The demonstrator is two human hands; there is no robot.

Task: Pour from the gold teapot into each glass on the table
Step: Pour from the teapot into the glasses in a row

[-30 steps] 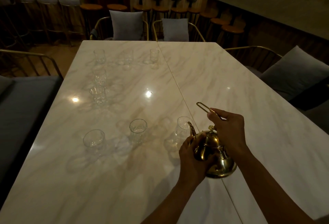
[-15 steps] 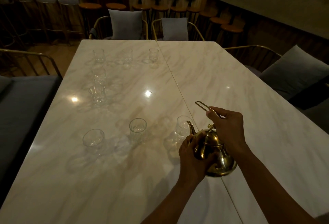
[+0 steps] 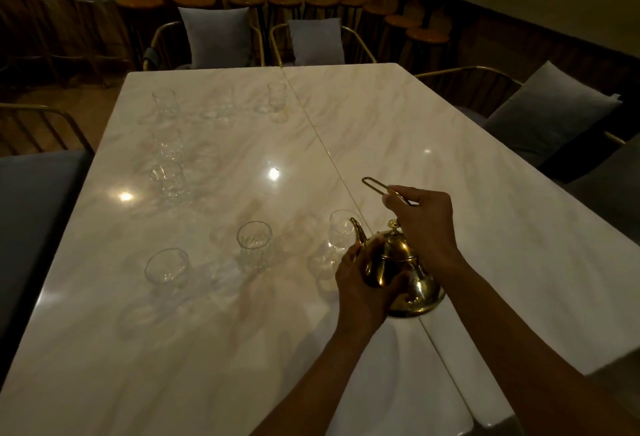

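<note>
The gold teapot [image 3: 401, 269] is tilted to the left near the table's front right, its spout close to the rim of the nearest clear glass [image 3: 337, 233]. My right hand [image 3: 424, 224] grips its thin wire handle from above. My left hand [image 3: 363, 283] cups the pot's body below the spout. Two more glasses [image 3: 254, 243] [image 3: 167, 267] stand in the same row to the left. Several others stand further back along the left side and far edge, such as the glass [image 3: 277, 96] by the middle seam.
The white marble table [image 3: 207, 349] is made of two slabs with a seam down the middle. Gold-framed chairs with grey cushions [image 3: 214, 37] [image 3: 547, 113] surround it. A dark bench seat [image 3: 31, 227] lies at the left. Bar stools line the back wall.
Both hands and the teapot stay in nearly the same place. The view has shifted only slightly.
</note>
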